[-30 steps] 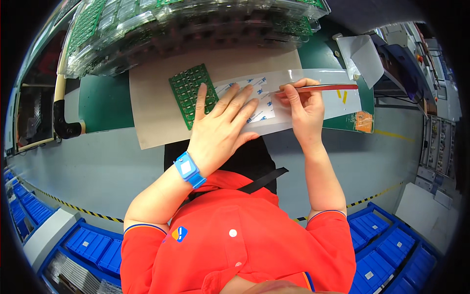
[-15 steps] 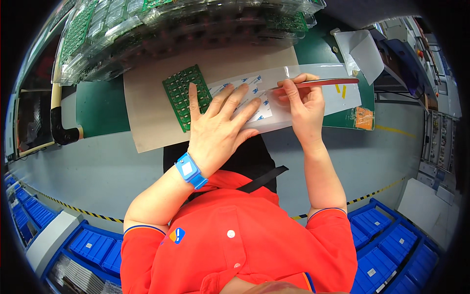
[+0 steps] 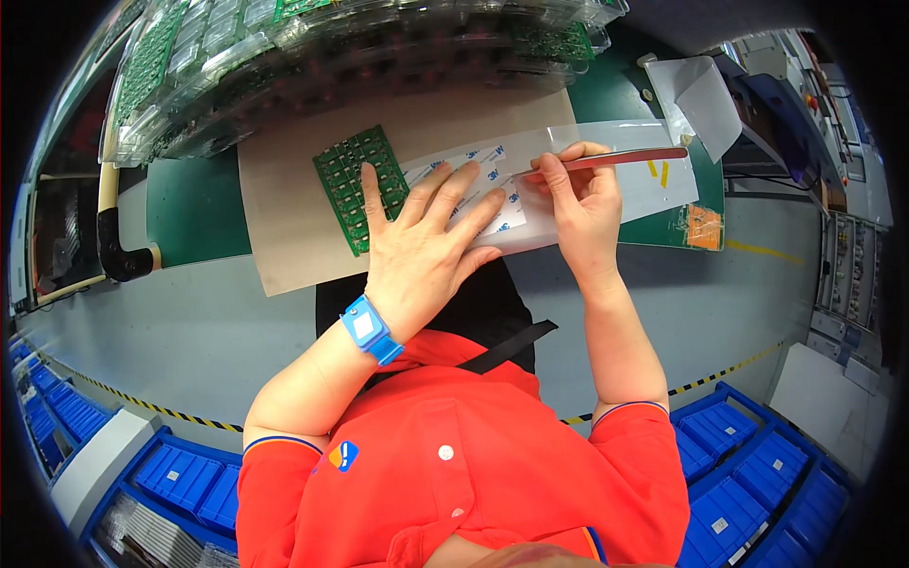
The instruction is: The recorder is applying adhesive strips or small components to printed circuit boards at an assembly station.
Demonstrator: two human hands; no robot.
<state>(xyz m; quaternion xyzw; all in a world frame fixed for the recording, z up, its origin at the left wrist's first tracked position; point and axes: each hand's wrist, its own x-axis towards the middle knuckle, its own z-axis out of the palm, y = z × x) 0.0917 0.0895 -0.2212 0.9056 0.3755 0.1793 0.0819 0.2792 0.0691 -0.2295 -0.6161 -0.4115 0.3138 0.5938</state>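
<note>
My left hand (image 3: 421, 237) lies flat with its fingers spread, pressing on a white printed adhesive sheet (image 3: 511, 210). Its index finger reaches over a green circuit board (image 3: 343, 180) at the left. Between the thumb and fingers of my right hand (image 3: 589, 204) is a pair of red tweezers (image 3: 636, 156), their handle pointing right. The tweezer tips touch or hover just above the right edge of the adhesive sheet; which one I cannot tell. Beneath the sheet, a translucent film (image 3: 615, 194) stretches to the right. A blue wrist strap (image 3: 370, 329) circles my left wrist.
Clear plastic trays (image 3: 312, 71) of circuit boards are stacked along the back. A brown sheet (image 3: 284, 218) covers part of the green table (image 3: 194, 208). A white sheet (image 3: 696, 99) stands at the far right. Blue bins (image 3: 724, 516) are on racks behind me.
My right hand and the tweezers have shifted slightly left along the sheet's right edge. My left hand stays almost in place on the sheet.
</note>
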